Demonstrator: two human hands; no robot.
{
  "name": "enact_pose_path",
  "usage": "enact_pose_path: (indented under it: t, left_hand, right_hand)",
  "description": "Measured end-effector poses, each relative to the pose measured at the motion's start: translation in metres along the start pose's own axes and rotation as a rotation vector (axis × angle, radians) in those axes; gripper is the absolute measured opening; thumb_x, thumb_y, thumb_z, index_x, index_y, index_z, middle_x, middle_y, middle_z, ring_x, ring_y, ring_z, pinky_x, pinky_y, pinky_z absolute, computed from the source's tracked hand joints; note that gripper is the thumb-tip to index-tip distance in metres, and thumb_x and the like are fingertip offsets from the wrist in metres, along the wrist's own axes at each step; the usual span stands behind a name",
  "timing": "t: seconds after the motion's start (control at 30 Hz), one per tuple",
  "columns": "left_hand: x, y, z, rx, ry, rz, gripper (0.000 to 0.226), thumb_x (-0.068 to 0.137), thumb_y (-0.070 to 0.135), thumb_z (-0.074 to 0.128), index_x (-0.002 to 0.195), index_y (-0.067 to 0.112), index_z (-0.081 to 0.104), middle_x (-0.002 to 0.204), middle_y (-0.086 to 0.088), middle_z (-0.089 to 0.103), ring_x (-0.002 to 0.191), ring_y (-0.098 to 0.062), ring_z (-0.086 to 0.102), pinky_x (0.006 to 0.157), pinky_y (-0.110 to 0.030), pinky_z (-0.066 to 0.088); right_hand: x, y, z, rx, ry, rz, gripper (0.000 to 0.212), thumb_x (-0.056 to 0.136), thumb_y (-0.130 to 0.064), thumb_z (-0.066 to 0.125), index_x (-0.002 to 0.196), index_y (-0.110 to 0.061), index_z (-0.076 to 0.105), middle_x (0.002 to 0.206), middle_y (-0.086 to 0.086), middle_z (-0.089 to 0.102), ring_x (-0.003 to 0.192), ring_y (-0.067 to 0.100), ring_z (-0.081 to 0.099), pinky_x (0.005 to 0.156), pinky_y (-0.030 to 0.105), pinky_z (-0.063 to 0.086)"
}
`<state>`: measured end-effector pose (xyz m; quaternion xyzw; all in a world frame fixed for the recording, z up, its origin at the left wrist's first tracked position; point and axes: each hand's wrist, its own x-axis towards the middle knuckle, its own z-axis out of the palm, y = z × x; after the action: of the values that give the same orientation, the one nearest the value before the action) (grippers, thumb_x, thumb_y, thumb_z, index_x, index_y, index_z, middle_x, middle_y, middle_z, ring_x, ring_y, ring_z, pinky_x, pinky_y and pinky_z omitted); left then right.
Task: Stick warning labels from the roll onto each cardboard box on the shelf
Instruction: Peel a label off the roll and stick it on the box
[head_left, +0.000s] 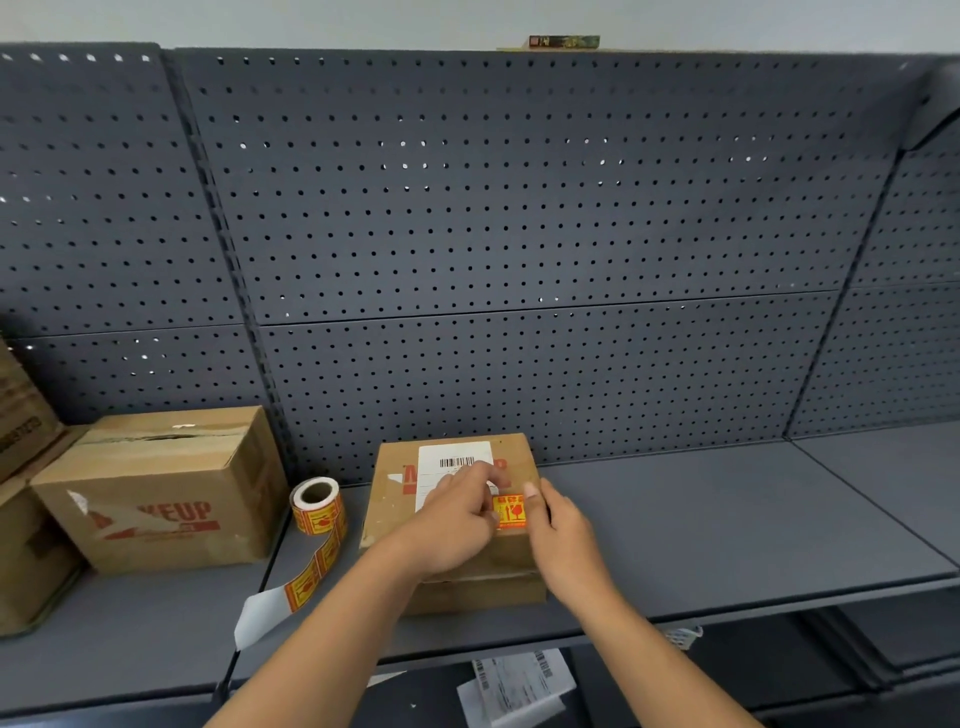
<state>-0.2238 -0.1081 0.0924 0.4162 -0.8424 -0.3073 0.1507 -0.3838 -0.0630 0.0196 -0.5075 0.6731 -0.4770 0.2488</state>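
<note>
Warning label (510, 512) sits on top of small cardboard box (387, 499), mid shelf (701, 519). Left hand (457, 525) fingers loosely bent on the box top, thumb at label's left edge. Right hand (563, 530) thumb presses the right edge; can't tell its other fingers. Label roll (315, 501) stands just left of the box.

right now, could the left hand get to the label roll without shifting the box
Probably yes. The label roll stands on the shelf left of the small cardboard box that the left hand rests on, and nothing lies between them.
</note>
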Motion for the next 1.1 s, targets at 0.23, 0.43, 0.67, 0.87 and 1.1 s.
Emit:
enact_pose_path:
  t: [0.23,0.43,0.67,0.87,1.1]
  left_hand:
    - [-0.001,0.006,-0.006,-0.030,-0.056,-0.036,0.032,0.102,0.020,0.057,0.127,0.032,0.041,0.102,0.011,0.042,0.102,-0.018,0.040,0.090,-0.040,0.039]
    - [-0.002,0.005,-0.006,-0.206,-0.033,-0.048,0.036,0.100,0.001,0.050,0.125,0.027,0.046,0.101,0.006,0.045,0.087,-0.009,0.045,0.075,-0.027,0.041]
    - [-0.020,-0.001,-0.027,-0.053,0.295,0.035,0.014,0.102,0.030,0.059,0.116,0.034,0.059,0.107,0.012,0.048,0.104,-0.010,0.046,0.091,-0.025,0.042]
    - [-0.042,-0.032,-0.044,0.187,0.405,-0.268,0.031,0.103,0.046,0.046,0.128,0.030,0.055,0.125,0.003,0.046,0.123,-0.028,0.042,0.103,-0.040,0.041]
    - [-0.046,-0.021,-0.012,0.254,0.142,-0.479,0.092,0.091,0.086,0.024,0.164,0.035,0.005,0.173,-0.009,-0.011,0.155,-0.048,0.007,0.123,-0.056,0.024]
  right_hand:
    - [-0.001,0.004,-0.013,0.084,-0.158,-0.022,0.046,0.106,-0.055,0.040,0.149,-0.039,0.048,0.132,-0.011,0.064,0.122,0.001,0.058,0.104,0.030,0.049]
    - [-0.003,-0.003,-0.018,0.143,-0.158,-0.009,0.032,0.107,-0.047,0.045,0.134,-0.042,0.061,0.119,-0.012,0.071,0.110,0.002,0.066,0.096,0.030,0.054]
    - [0.001,-0.003,-0.019,0.087,-0.075,0.061,0.049,0.093,-0.071,0.054,0.117,-0.031,0.067,0.116,-0.007,0.068,0.105,0.006,0.066,0.090,0.031,0.057]
    - [0.003,-0.010,-0.021,0.050,-0.074,0.106,0.085,0.082,-0.090,0.047,0.134,-0.023,0.060,0.125,-0.007,0.066,0.114,0.009,0.064,0.098,0.037,0.056]
    - [-0.003,-0.034,-0.007,0.140,-0.070,0.129,0.029,0.093,-0.052,0.069,0.106,-0.027,0.070,0.099,-0.009,0.078,0.093,0.009,0.073,0.088,0.039,0.061]
